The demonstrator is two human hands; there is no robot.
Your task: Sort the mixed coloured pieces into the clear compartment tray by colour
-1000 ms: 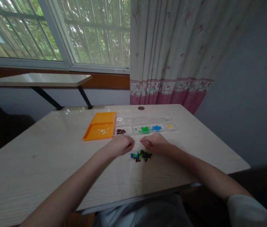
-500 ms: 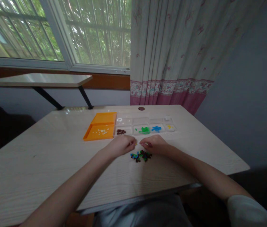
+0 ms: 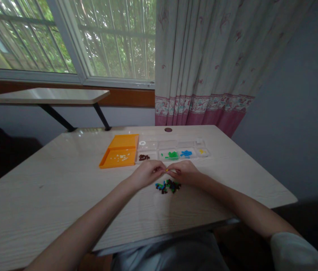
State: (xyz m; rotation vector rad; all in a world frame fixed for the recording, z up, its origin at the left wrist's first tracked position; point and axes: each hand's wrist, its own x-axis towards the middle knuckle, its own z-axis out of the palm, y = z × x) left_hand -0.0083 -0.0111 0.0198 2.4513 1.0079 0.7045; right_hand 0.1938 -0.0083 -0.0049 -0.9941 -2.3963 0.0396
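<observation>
Head view: the left hand (image 3: 147, 174) has its grip pinched on a tiny yellow piece (image 3: 166, 170), just above the surface (image 3: 63, 195) and beyond the bead pile (image 3: 168, 186). The right hand (image 3: 185, 172) meets the piece with its fingertips, but I cannot tell whether that grip clasps it. The clear compartment tray (image 3: 173, 144) and the orange tray (image 3: 119, 152) lie just behind.

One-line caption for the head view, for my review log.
Left hand and right hand meet at a tiny yellow piece beside a mixed-colour pile, clear tray beyond.

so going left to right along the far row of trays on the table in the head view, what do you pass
orange tray → brown pieces → green pieces → blue pieces → yellow pieces
</observation>
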